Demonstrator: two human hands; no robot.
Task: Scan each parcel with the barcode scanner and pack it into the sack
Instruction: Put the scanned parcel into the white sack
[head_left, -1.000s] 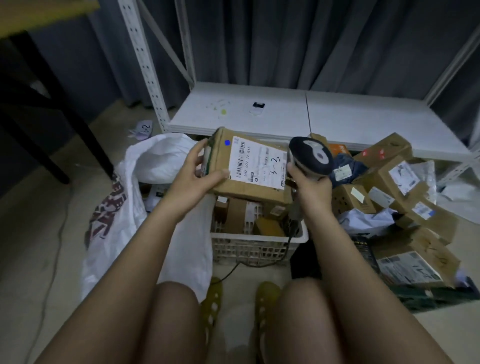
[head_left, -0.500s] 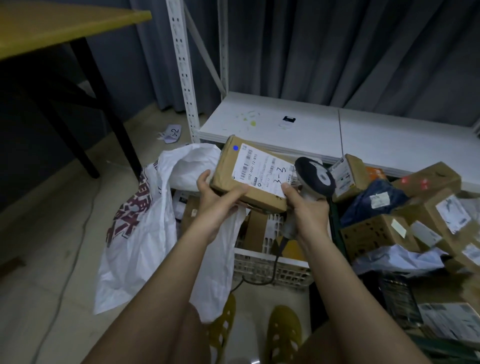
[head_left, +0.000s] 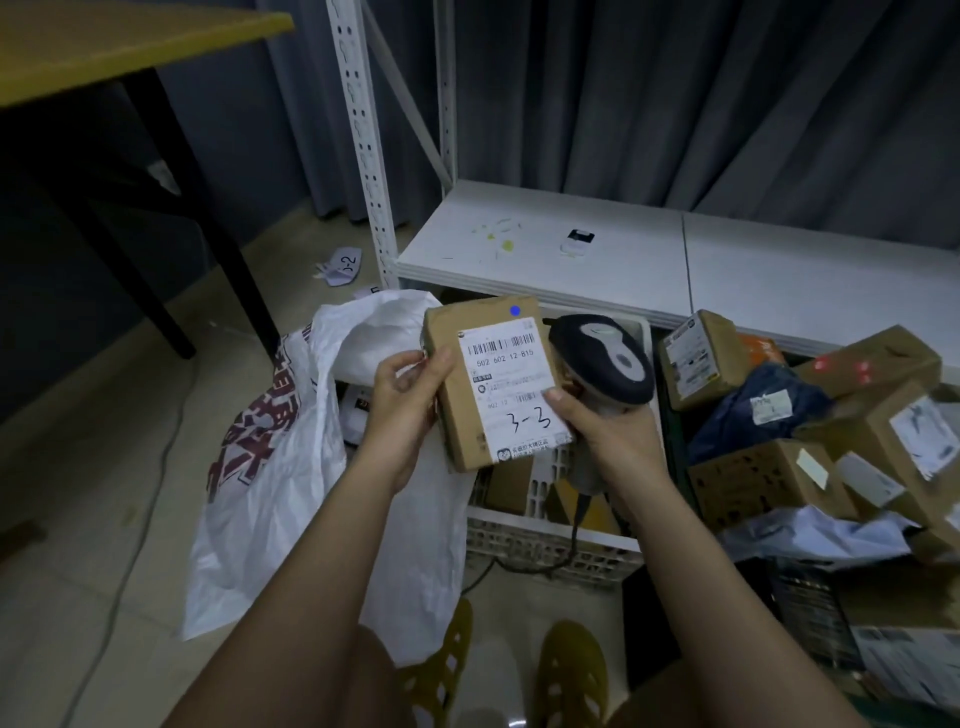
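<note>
The parcel (head_left: 485, 384) is held upright over the crate (head_left: 545, 545), long axis near vertical, label facing the camera: "502 602 12 815", handwritten "3-3". The left hand (head_left: 405, 389) pinches its left edge; the right hand (head_left: 602, 431) grips the scanner (head_left: 602, 358), thumb on the label. The sack (head_left: 291, 467) lies open just left.

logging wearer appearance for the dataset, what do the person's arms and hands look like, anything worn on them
Both forearms are bare, with no sleeves in view. The left hand and right hand carry no gloves, and no watch, ring or wristband shows. The nails are short and unpainted.
</note>
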